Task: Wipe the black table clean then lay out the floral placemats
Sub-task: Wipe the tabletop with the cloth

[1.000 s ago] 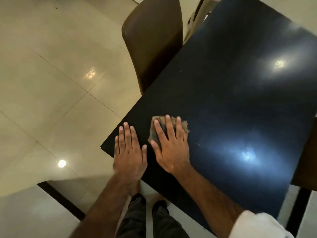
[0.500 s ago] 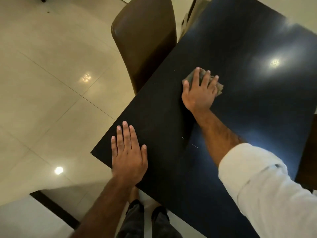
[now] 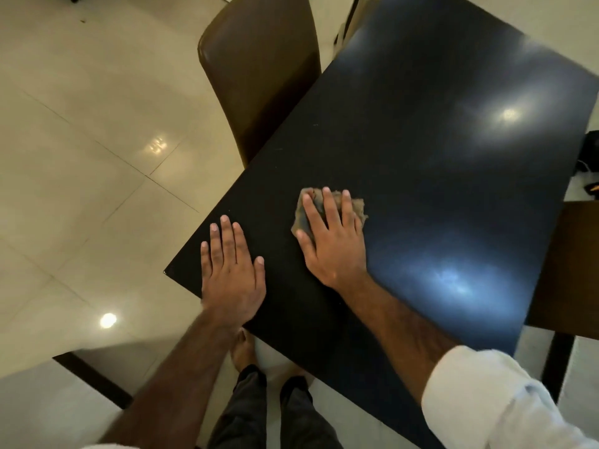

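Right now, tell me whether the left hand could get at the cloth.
Probably yes. The left hand lies flat on the black table near the cloth, with only bare tabletop between them. The right hand presses on most of the cloth, though, leaving just its edges free.

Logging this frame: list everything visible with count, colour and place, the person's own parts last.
table: one, glossy black, centre and right
cloth: one, grey-brown, on the table under the right hand
chair: one, brown, against the table's far-left edge
wooden surface: one, dark brown, right edge beside the table; cannot tell what it is
floor: cream tiles, left side
left hand: flat on the table near its corner
right hand: fingers straight, pressing the cloth
sleeve: white, right arm
trousers: dark, bottom centre
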`<state>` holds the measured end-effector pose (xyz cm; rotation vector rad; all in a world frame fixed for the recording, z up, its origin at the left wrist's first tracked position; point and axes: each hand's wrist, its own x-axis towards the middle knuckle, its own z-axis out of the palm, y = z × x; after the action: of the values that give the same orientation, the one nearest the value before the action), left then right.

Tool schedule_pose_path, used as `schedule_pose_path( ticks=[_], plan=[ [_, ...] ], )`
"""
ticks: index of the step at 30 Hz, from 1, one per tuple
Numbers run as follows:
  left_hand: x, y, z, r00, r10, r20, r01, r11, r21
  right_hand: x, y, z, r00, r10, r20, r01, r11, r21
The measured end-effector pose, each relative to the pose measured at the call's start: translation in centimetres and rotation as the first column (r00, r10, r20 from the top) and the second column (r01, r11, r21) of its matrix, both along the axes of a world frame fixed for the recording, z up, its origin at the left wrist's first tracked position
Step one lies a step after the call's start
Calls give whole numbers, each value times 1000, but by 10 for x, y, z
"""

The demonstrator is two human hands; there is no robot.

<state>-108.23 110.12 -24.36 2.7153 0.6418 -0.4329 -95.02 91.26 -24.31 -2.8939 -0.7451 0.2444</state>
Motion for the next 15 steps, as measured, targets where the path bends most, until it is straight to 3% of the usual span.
schedule_pose_path(
  ticks=[8,12,15],
  plan=[
    [-4,-3,4,999,38,-26,-38,999,11,-128,-105,-9,985,-170,-30,169,985,-38],
    [-22,-12,12,996,67,52,-66,997,-29,-179,-91,-8,965,-257,-60,256,966,-29],
    [-42,-19,20,990,70,119,-60,994,-89,-193,-60,-3,969,-229,-91,233,972,37]
  ],
)
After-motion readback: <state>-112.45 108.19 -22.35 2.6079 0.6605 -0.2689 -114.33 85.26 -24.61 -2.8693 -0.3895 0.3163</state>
